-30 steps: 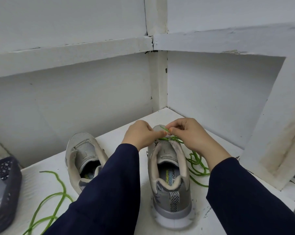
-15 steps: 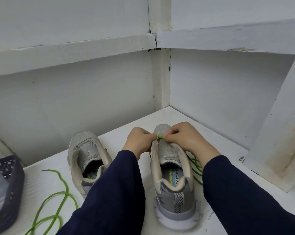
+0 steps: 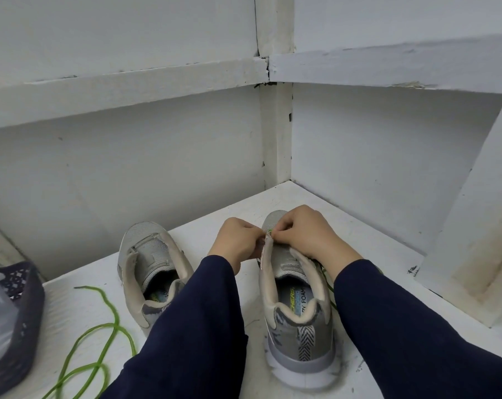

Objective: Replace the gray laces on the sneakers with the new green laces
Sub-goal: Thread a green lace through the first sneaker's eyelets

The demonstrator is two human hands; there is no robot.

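**Item 1. Sneaker in work** (image 3: 297, 321). Gray and soft-sided, it stands right of centre on the white shelf (image 3: 221, 217) with its heel near and its toe far. No gray lace shows on it. It is judged light, with a fabric upper that gives under a grip and eyelet flaps that flop unless they are held. Best held by a flap edge close to the eyelet being threaded.

**Item 2. Working green lace** (image 3: 270, 231). Only a short bright piece shows, between the two hands over the far end of the tongue. More of it trails down the sneaker's right side, partly hidden by the right arm. It is a thin, limp cord, judged weightless and apt to slide back out of an eyelet. Take it at the stiff tip for feeding and just behind the eyelet for drawing through.

**Item 3. Left hand** (image 3: 238, 243). Its fingers are curled and grip the sneaker's left eyelet flap near the toe end.

**Item 4. Right hand** (image 3: 304, 231). Thumb and fingers are closed in a pinch on the working green lace.

**Item 5. Second sneaker** (image 3: 152, 263). It stands left of the first, unlaced and untouched.

**Item 6. Spare green lace** (image 3: 105, 335). It lies in loose loops at near left and runs under the left sleeve.

**Item 7. Dark mesh basket** (image 3: 25, 312). It sits at the left edge, with clear plastic inside.
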